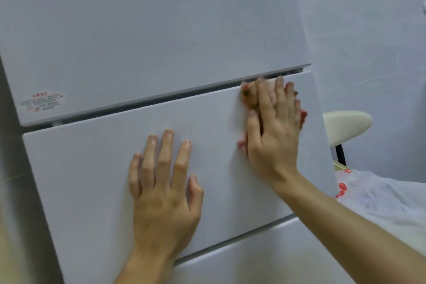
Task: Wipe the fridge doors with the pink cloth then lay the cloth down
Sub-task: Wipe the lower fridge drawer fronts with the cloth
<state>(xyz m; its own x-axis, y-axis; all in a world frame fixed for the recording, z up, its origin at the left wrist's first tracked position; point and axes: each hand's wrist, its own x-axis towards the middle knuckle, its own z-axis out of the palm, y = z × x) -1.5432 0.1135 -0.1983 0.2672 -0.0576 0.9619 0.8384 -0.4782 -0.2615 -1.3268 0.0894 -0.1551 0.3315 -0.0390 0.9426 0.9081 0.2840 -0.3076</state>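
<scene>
sticker (42,102) on upper fridge door (147,30): red print, too blurred to read | plastic bag (378,193) at right: red marks, illegible | nothing readable

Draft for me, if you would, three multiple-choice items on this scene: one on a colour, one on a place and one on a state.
1. The stool seat is: A cream; B black; C red.
2. The cloth is: A on the stool; B against the middle door; C on the floor.
3. The left hand is: A flat, holding nothing; B gripping the cloth; C a fist.

Answers:
1. A, the seat is pale cream.
2. B, the right hand presses it there, near the door's top edge.
3. A, its fingers lie straight on the door.
</scene>
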